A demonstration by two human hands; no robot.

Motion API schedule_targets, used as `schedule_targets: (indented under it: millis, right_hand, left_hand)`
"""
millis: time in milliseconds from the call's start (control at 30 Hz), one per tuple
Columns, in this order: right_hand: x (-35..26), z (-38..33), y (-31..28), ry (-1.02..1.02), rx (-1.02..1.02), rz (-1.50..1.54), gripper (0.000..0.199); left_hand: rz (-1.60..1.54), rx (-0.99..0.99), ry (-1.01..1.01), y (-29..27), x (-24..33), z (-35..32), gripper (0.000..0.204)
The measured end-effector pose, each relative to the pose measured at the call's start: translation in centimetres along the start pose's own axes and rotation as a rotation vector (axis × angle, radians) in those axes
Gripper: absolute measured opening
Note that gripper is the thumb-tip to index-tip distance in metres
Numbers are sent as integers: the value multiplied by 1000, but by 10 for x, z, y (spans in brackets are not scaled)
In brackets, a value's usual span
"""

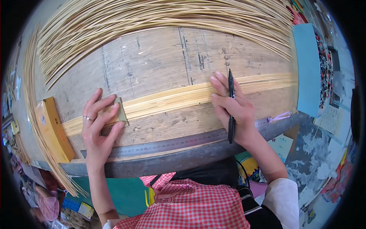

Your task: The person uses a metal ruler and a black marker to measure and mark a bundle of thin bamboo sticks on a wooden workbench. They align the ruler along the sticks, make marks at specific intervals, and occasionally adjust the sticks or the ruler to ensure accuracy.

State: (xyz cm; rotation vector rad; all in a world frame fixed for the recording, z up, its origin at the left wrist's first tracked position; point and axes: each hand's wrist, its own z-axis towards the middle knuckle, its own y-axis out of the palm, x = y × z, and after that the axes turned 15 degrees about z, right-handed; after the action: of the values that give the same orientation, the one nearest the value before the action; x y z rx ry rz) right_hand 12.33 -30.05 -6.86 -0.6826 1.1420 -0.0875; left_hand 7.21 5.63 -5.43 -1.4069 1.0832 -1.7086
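A flat band of thin bamboo strips [171, 100] lies side by side across the wooden board [160, 57], running left to right. My left hand [100, 124] presses a small pale wooden block [121, 112] down onto the strips near their left end. My right hand [233, 108] holds a black pen [231, 110] upright between the fingers, while its fingertips rest on the strips further right. A long steel ruler [179, 142] lies along the board's near edge, below both hands.
A large loose fan of bamboo strips [152, 19] covers the far part of the board and curves down its left side. A yellow-orange box [53, 129] stands at the left end. A blue sheet [307, 68] lies at the right edge.
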Motion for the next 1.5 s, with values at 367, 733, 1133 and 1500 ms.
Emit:
schedule_targets:
  millis: [367,733,1133,1500]
  right_hand:
    - [-9,4,8,25,41,-71,17]
    - [-9,7,8,8,45,-134,15]
    - [-10,5,11,8,53,-122,14]
    - [-18,16,-15,10,110,-106,22]
  left_hand:
    - [52,-5,-27,-9,4,3,43]
    - [113,46,-71,-12,-4,-8,47]
    - [55,51,-37,-7,-5,-6,38]
    - [-11,69,-84,-2,2,-9,43]
